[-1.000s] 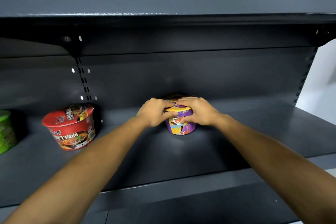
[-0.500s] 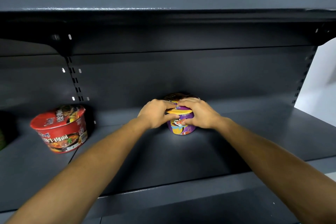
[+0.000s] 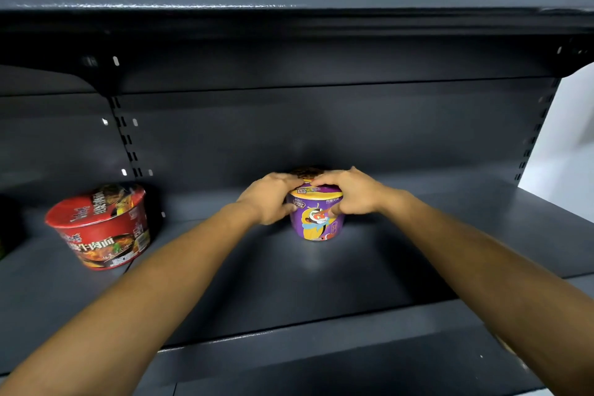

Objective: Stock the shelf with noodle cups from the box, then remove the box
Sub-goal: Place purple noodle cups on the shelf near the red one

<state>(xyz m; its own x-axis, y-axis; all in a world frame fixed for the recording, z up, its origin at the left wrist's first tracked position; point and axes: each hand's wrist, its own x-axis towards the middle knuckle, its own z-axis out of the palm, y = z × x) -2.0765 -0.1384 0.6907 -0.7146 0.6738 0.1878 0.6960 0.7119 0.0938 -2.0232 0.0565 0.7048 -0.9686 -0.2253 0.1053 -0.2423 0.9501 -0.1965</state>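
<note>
A purple noodle cup with a yellow rim stands upright on the dark grey shelf, near the middle and towards the back. My left hand grips its left side and top, and my right hand grips its right side and top. Behind their fingers part of a dark-lidded cup shows; most of it is hidden. A red noodle bowl stands to the left on the same shelf, tilted in the wide-angle view. The box is not in view.
The upper shelf overhangs close above the hands. Slotted uprights run down the back panel at the left and at the right end. A white wall lies beyond the shelf's right end.
Both hands stay on the purple cup, which has hardly moved. The view has shifted slightly, so the red bowl sits a little farther right and lower than half a second ago.
</note>
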